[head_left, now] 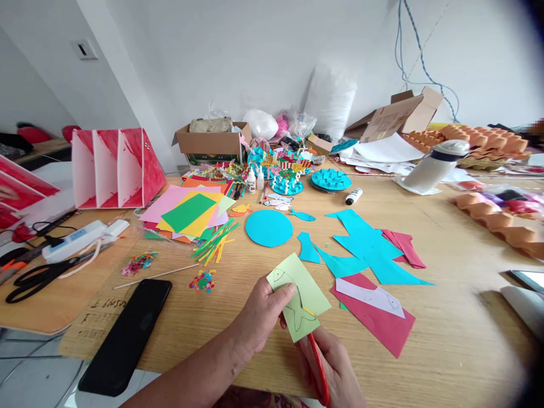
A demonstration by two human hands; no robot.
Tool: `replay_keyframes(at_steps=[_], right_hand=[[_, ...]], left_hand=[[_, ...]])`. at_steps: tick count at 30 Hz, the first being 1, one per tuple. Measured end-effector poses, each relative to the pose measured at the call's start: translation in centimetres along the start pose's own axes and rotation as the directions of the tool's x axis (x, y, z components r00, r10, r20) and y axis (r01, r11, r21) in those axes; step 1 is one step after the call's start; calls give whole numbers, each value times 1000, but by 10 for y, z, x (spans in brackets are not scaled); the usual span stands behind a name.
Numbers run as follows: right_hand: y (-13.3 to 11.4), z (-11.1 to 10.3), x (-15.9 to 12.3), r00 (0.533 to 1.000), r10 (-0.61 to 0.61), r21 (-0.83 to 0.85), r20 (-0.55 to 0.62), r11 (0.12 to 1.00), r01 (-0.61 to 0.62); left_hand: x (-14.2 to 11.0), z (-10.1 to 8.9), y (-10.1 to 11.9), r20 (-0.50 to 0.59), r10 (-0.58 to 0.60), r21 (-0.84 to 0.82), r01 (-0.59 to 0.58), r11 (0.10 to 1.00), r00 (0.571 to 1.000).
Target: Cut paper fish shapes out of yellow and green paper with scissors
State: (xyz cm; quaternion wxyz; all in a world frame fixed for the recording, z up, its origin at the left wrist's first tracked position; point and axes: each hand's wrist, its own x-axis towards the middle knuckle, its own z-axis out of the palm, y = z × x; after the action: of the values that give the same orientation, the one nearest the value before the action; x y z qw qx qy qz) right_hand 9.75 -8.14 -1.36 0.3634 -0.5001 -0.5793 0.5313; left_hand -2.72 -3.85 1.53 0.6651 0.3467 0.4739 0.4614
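My left hand [266, 309] pinches a pale green sheet of paper [312, 286] between thumb and fingers. A fish outline is drawn on the sheet in dark line, its tail toward me. Red-handled scissors [319, 374] are gripped in my right hand [335, 365], below the sheet's near edge; their blades are mostly hidden behind the paper. Just right of the sheet lies a dark pink paper [391, 326], with a pale lilac strip [369, 297] bearing a drawn fish on top. Blue paper offcuts [357, 243] and a blue paper circle [269, 228] lie beyond my hands.
Coloured paper sheets [189, 214] are stacked at the left, near thin paper strips [215, 241]. A black phone [127, 334] lies at the front left, with black scissors [38, 277] beyond it. Glue bottles [251, 181] and blue paper crafts [330, 179] stand farther back. Egg trays [501, 224] are on the right.
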Motion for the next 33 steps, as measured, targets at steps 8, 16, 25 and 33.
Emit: replay_keyframes(at_steps=[8, 16, 25, 33], right_hand=[[-2, -1, -1, 996, 59, 47, 62, 997, -62], [-6, -4, -1, 991, 82, 42, 109, 995, -87], [-9, -9, -4, 967, 148, 24, 208, 987, -156], [-5, -36, -20, 963, 241, -136, 122, 965, -225]], left_hand=[[-2, 0, 1, -6, 6, 34, -6, 999, 1000], [-2, -2, 8, 35, 17, 65, -19, 998, 999], [-1, -2, 11, 49, -6, 74, 2, 997, 999], [1, -9, 12, -14, -5, 127, 6, 992, 1000]])
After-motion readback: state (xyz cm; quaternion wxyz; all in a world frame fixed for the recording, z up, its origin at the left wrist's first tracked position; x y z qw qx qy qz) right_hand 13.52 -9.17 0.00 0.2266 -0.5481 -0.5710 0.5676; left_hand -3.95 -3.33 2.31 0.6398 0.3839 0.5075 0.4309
